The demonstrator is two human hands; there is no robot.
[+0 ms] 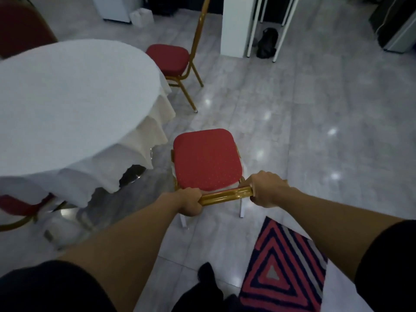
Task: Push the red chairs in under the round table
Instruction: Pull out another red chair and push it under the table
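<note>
A red-cushioned chair (206, 158) with a gold frame stands on the floor just right of the round table (67, 97), which wears a white cloth. My left hand (190, 203) and my right hand (266, 189) both grip the gold top rail of this chair's back, one at each end. The seat is apart from the table's draped edge. A second red chair (170, 59) stands farther back, its seat front close to the table. A third red chair (20, 208) sits at the lower left, partly under the cloth. A fourth red chair back (21, 25) shows top left.
A red, navy and grey patterned rug (286, 266) lies at my right foot. A white pillar (234, 25) and white frame legs with a black bag (267, 42) stand at the back. Glossy grey tile floor stretches to the right.
</note>
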